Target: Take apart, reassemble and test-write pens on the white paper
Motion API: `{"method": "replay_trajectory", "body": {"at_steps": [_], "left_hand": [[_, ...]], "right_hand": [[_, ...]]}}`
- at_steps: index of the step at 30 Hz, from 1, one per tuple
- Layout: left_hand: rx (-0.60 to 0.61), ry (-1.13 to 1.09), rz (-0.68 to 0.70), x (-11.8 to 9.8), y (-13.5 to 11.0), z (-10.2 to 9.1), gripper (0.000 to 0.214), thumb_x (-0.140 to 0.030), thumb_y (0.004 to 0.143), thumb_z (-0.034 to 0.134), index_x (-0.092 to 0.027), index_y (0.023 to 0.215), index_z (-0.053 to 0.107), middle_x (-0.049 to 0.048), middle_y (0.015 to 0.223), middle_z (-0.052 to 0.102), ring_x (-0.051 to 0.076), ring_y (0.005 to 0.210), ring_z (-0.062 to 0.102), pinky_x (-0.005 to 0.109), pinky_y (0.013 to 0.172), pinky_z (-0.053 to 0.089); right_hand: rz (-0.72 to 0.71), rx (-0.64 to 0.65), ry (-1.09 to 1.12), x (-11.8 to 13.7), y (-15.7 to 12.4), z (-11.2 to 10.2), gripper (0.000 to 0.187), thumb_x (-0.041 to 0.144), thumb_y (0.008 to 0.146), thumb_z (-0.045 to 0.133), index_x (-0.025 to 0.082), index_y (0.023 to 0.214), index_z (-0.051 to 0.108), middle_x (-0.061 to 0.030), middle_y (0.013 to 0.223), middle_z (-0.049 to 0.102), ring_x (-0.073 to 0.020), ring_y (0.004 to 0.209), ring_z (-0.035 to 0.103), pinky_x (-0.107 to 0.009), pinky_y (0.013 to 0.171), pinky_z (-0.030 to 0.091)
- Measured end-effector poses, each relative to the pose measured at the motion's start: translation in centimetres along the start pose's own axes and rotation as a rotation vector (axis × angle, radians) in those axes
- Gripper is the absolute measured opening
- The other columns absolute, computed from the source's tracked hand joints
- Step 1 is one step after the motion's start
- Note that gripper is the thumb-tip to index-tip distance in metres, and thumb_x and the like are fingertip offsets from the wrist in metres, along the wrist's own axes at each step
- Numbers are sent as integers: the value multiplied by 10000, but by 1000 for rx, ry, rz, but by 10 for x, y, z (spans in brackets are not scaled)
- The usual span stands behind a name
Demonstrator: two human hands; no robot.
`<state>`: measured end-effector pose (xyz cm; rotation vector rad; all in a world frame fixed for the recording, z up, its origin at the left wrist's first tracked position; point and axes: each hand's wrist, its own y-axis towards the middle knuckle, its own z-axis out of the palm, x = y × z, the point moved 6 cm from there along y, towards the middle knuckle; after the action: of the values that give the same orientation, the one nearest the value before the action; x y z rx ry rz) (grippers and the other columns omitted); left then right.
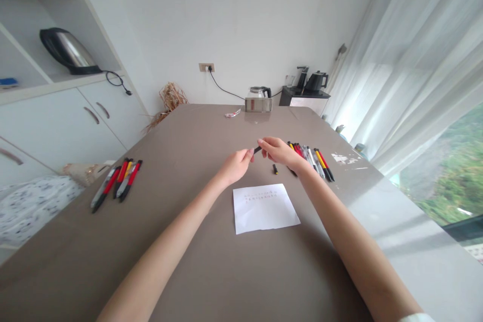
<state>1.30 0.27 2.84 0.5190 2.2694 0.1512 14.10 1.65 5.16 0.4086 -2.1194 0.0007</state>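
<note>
My left hand (pixel 237 165) and my right hand (pixel 274 150) meet above the table, just beyond a sheet of paper. Between their fingertips is a short dark stretch of a black pen (pixel 257 150), pinched at both ends; the fingers hide the rest of it. A small black pen cap with a yellow end (pixel 275 169) lies on the table below my right hand. The white paper (pixel 264 216) has faint lines of writing near its top. Several red, yellow, white and black pens (pixel 311 160) lie in a row beside my right wrist, partly covered by it.
Several more pens (pixel 119 178) lie at the left of the brown table (pixel 181 261). A metal box (pixel 258 104), a glass pot (pixel 257 91) and a small wrapper (pixel 233 113) are at the far edge. A black kettle (pixel 317 81) stands behind right, near the curtain (pixel 377 60).
</note>
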Motion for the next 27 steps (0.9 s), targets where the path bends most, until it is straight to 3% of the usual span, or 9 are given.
{"method": "replay_trajectory", "body": {"at_steps": [3, 6, 9, 15, 20, 27], "left_hand": [[54, -218, -46, 3, 2, 3, 461, -480, 823, 218, -150, 710, 519, -8, 579, 424, 92, 518, 374, 217, 510, 302], [194, -393, -77, 3, 2, 9, 395, -419, 828, 254, -146, 815, 540, -23, 571, 368, 79, 493, 324, 206, 500, 301], [283, -429, -65, 1, 0, 11, 342, -375, 825, 288, -151, 871, 542, -24, 596, 368, 74, 500, 319, 200, 507, 308], [221, -177, 41, 0, -1, 6, 309, -368, 827, 300, -162, 819, 530, -2, 668, 472, 87, 563, 401, 219, 555, 340], [106, 116, 140, -4, -2, 2, 289, -324, 852, 253, -181, 843, 504, 10, 686, 535, 115, 595, 465, 239, 569, 344], [-75, 569, 241, -16, -8, -5, 262, -247, 862, 248, -178, 922, 494, 66, 846, 577, 183, 793, 527, 274, 622, 361]], "right_hand": [[-74, 27, -43, 6, -2, -3, 367, 481, 780, 358, 157, 642, 459, 16, 572, 477, -61, 472, 372, -186, 461, 289], [-110, 7, -108, 7, -3, -7, 352, 459, 789, 349, 163, 622, 438, 22, 565, 463, -68, 495, 377, -192, 489, 292], [-121, 0, -162, 5, -2, -9, 355, 456, 785, 352, 165, 592, 422, 29, 539, 443, -74, 500, 370, -199, 502, 289], [-88, 10, -142, -2, -1, -8, 396, 495, 760, 372, 163, 546, 401, 43, 485, 356, -61, 453, 289, -201, 457, 240], [85, -47, -22, -14, 3, -4, 439, 538, 730, 394, 169, 499, 338, 51, 442, 281, -48, 409, 220, -209, 416, 188], [300, -40, 225, -27, 3, 9, 397, 491, 707, 467, 182, 506, 319, 67, 433, 239, -40, 373, 178, -212, 373, 131]]}}
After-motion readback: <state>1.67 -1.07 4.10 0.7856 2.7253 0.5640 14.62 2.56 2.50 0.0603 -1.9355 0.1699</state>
